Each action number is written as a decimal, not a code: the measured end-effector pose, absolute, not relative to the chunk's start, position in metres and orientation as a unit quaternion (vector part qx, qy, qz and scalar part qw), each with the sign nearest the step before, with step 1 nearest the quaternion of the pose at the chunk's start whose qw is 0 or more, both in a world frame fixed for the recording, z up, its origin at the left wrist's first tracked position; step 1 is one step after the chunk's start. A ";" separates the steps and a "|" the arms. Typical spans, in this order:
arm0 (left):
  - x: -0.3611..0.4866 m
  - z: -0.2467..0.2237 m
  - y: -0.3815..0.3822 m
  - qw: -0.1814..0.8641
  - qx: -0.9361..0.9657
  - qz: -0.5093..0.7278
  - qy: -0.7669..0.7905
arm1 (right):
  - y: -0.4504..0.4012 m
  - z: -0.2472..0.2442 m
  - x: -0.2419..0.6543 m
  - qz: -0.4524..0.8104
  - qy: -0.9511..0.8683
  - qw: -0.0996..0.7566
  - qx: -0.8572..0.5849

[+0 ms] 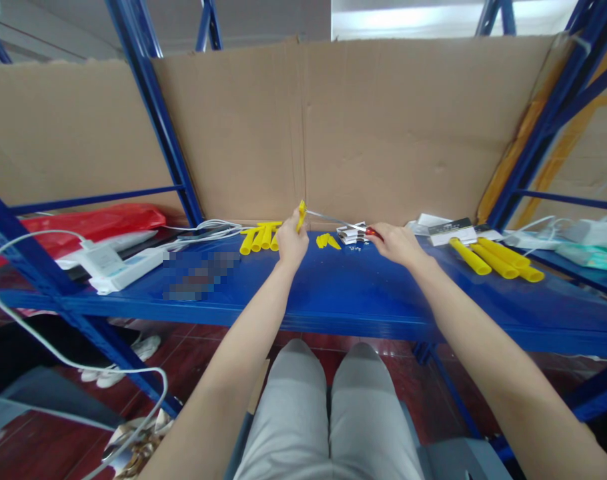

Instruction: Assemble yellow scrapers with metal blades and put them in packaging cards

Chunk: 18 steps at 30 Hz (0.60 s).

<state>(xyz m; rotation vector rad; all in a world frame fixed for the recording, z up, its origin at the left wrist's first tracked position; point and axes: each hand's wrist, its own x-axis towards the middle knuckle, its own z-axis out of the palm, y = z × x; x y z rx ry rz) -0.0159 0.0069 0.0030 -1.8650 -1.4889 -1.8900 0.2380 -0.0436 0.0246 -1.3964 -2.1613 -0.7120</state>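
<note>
My left hand (292, 241) pinches a small yellow plastic part (302, 211), raised a little above the blue shelf. In my right hand (397, 244) is a screwdriver (374, 233) with a red and black handle, fingers wrapped round it. Its long metal shaft points left, and the tip meets or nearly meets the yellow part; I cannot tell which. Between the hands lie several small yellow pieces (327, 241). A small white and black box (351, 233) stands behind the shaft, with tiny light bits in front. Yellow T-shaped tubes (257, 239) rest just left of my left hand.
Long yellow tubes (498, 259) lie at right beside a white and black card box (452, 232). At left are a white power strip (128, 270) with a charger and cable, and a red bag (108, 220). Cardboard (353, 133) backs the blue shelf (343, 287).
</note>
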 end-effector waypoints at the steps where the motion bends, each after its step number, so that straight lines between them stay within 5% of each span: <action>1: -0.016 0.003 0.007 0.046 -0.613 -0.620 -0.487 | -0.044 0.025 0.237 -0.257 -0.786 0.232 -0.511; 18: -0.016 0.001 0.008 0.046 -0.608 -0.634 -0.476 | -0.045 0.025 0.239 -0.278 -0.780 0.260 -0.497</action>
